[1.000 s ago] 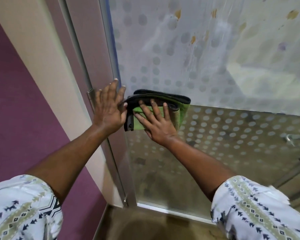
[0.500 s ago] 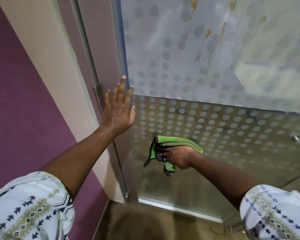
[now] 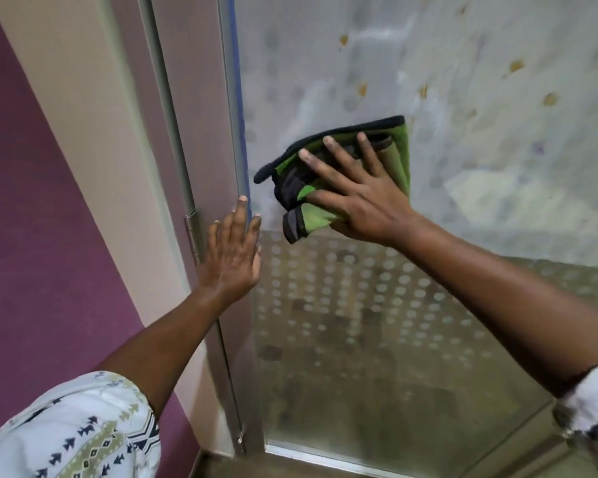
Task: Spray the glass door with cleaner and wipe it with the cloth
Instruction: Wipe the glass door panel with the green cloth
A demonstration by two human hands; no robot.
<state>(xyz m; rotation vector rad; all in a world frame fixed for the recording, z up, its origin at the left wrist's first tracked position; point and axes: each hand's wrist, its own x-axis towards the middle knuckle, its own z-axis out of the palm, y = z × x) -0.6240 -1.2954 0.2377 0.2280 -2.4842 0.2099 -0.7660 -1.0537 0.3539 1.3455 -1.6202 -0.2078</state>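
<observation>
The glass door (image 3: 463, 167) fills the right of the view, frosted with dots and smeared with wet streaks on its upper part. A folded green cloth with black edging (image 3: 399, 151) lies flat against the glass. My right hand (image 3: 356, 194) presses on it with fingers spread. My left hand (image 3: 233, 257) rests flat and empty on the door's metal frame (image 3: 201, 132), beside the glass edge. No spray bottle is in view.
A hinge (image 3: 193, 236) sits on the frame just left of my left hand. A cream door jamb (image 3: 94, 132) and purple wall (image 3: 32, 236) stand to the left. The floor threshold (image 3: 325, 458) runs along the bottom.
My right hand swept the cloth down the glass, then back up to the frosted upper part. My left hand stayed on the frame.
</observation>
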